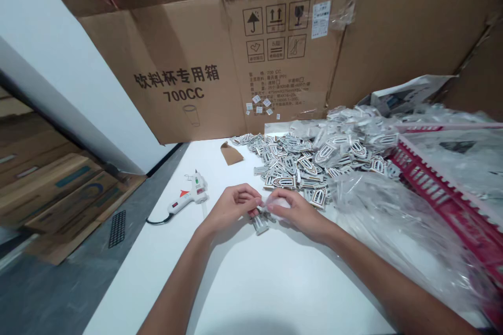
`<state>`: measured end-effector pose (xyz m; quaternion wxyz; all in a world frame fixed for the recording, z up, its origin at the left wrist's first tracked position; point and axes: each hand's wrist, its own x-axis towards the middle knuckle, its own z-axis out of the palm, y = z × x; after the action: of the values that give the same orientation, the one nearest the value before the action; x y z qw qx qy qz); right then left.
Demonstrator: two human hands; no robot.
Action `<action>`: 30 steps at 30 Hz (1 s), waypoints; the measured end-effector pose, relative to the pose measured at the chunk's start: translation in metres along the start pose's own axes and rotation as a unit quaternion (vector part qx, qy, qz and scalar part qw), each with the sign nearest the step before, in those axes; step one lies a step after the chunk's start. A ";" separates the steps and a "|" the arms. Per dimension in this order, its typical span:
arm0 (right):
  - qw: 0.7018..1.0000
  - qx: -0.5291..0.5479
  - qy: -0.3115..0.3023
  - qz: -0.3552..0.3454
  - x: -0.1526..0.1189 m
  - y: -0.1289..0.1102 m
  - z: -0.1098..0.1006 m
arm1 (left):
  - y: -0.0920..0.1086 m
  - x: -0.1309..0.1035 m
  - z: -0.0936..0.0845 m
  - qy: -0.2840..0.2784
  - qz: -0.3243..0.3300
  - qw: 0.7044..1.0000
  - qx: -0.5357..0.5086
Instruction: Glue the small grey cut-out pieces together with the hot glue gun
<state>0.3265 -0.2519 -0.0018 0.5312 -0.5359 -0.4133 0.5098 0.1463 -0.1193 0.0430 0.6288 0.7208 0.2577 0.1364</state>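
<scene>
Left hand (234,206), right hand (295,211) pinch plastic wrapper (278,202) by grey slotted piece (260,225); glue gun (192,194) set aside, likely keeping heat clear

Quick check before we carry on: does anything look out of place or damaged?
A black grid lies on the floor left of the table, oddly away from everything on it. A cardboard scrap beside the grey pieces looks bent at one corner.
</scene>
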 end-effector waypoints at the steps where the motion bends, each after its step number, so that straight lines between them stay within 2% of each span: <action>1: 1.000 -0.002 0.000 -0.002 0.000 0.000 -0.001 | 0.000 0.000 -0.001 0.000 -0.001 1.000 0.000; 4: 1.000 -0.010 0.005 -0.004 0.000 -0.002 -0.002 | 0.003 -0.001 -0.006 0.024 -0.003 1.000 0.003; 7: 0.999 -0.014 0.030 -0.007 0.002 -0.001 -0.003 | 0.005 -0.003 -0.014 0.044 -0.032 0.998 0.022; 12: 0.998 -0.005 0.060 -0.007 0.006 0.004 -0.005 | 0.001 -0.005 -0.019 -0.062 -0.077 0.992 0.079; 15: 0.998 -0.001 0.056 -0.006 0.006 0.005 -0.005 | -0.004 -0.004 -0.014 -0.086 -0.067 0.988 0.113; 30: 0.998 -0.013 0.057 -0.003 0.005 0.006 -0.006 | -0.009 -0.001 -0.011 -0.050 -0.046 0.981 0.179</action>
<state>0.3321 -0.2483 -0.0085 0.5484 -0.5698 -0.3902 0.4716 0.1382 -0.1100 0.0362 0.5071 0.8151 0.2793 0.0225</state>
